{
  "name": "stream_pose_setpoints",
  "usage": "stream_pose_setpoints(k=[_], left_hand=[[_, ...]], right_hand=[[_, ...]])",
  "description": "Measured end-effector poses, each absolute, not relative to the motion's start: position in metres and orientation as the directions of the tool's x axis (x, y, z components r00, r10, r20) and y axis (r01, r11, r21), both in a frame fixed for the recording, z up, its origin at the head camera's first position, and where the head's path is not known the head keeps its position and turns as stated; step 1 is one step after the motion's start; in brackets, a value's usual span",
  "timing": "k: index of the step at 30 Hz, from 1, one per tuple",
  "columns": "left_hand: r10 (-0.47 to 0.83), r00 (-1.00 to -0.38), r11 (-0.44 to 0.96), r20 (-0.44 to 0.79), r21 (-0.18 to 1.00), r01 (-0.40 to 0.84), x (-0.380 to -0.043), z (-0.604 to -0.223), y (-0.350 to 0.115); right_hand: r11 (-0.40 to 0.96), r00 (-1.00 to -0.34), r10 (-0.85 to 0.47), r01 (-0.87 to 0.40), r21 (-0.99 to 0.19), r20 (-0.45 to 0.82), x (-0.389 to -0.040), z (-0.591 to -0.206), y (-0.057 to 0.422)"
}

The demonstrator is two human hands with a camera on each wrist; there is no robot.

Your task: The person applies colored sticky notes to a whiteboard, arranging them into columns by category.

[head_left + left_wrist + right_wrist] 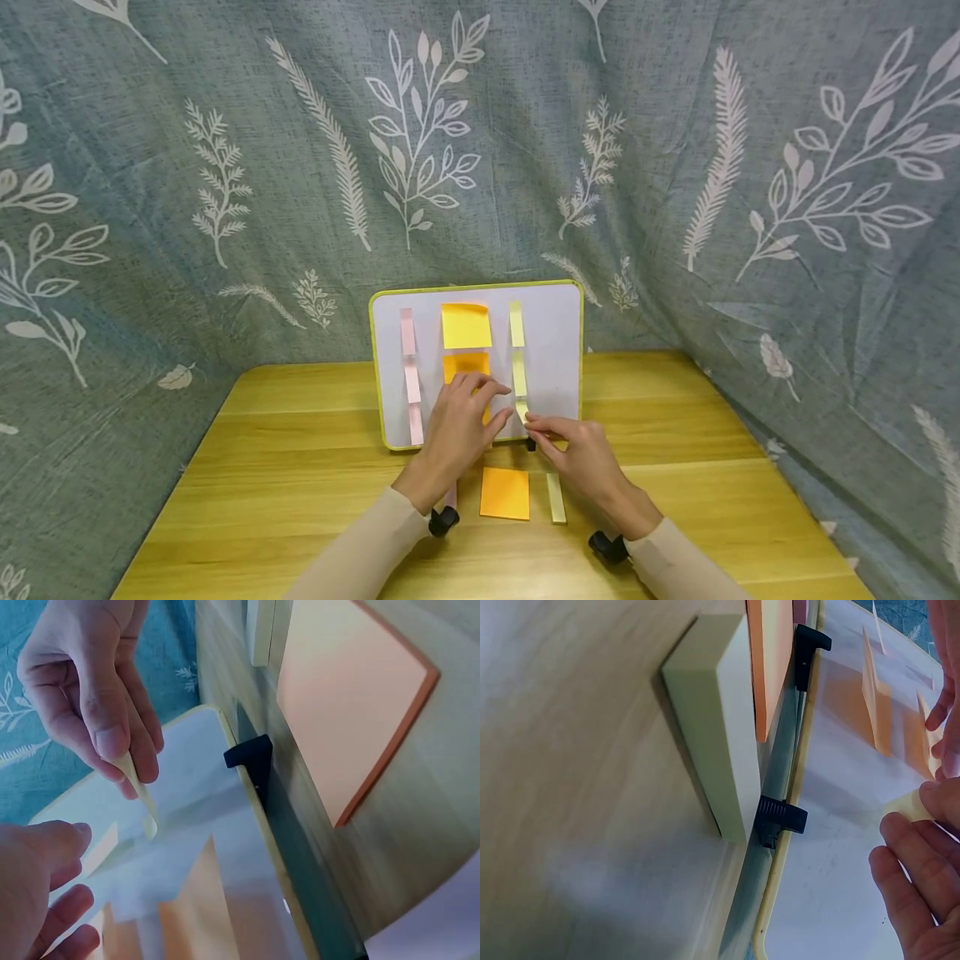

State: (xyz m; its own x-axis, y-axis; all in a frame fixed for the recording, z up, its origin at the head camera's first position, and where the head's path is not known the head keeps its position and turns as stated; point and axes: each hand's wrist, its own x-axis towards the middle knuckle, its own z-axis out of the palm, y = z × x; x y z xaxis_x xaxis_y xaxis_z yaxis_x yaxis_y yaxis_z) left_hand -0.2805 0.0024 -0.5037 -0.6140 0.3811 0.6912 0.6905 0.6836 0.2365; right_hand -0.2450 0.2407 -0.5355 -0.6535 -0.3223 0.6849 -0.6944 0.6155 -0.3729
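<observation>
A whiteboard (553, 358) with a yellow-green rim stands propped on the table. My right hand (581, 458) pinches the lower end of a pale yellow sticky strip (522, 412) between thumb and fingers, at the board's lower right. In the right wrist view this strip (904, 806) is partly covered by the fingers. Above it, two like strips (518, 372) run up the board. My left hand (459, 423) is just left of the strip, fingers loosely bent and holding nothing. It hides part of the orange sticky notes (463, 364) in the middle column.
A yellow square note (466, 326) tops the middle column; pink strips (412, 381) line the left. On the table lie an orange note pad (505, 493), a pale yellow strip pad (556, 498) and a partly hidden pink pad (451, 497). Black feet (780, 817) support the board.
</observation>
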Motion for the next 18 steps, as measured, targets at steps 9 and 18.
stream_pose_setpoints(k=[9, 18], left_hand=[[0.393, -0.629, 0.699, 0.67, 0.226, 0.678, -0.293, -0.509, 0.004], [0.388, -0.611, 0.746, 0.69, 0.154, 0.648, -0.303, -0.522, 0.011]], right_hand=[[0.645, -0.709, -0.307, -0.645, -0.41, 0.634, -0.25, -0.54, 0.237], [0.658, -0.732, -0.295, -0.622, -0.424, 0.614, -0.252, -0.544, 0.233]])
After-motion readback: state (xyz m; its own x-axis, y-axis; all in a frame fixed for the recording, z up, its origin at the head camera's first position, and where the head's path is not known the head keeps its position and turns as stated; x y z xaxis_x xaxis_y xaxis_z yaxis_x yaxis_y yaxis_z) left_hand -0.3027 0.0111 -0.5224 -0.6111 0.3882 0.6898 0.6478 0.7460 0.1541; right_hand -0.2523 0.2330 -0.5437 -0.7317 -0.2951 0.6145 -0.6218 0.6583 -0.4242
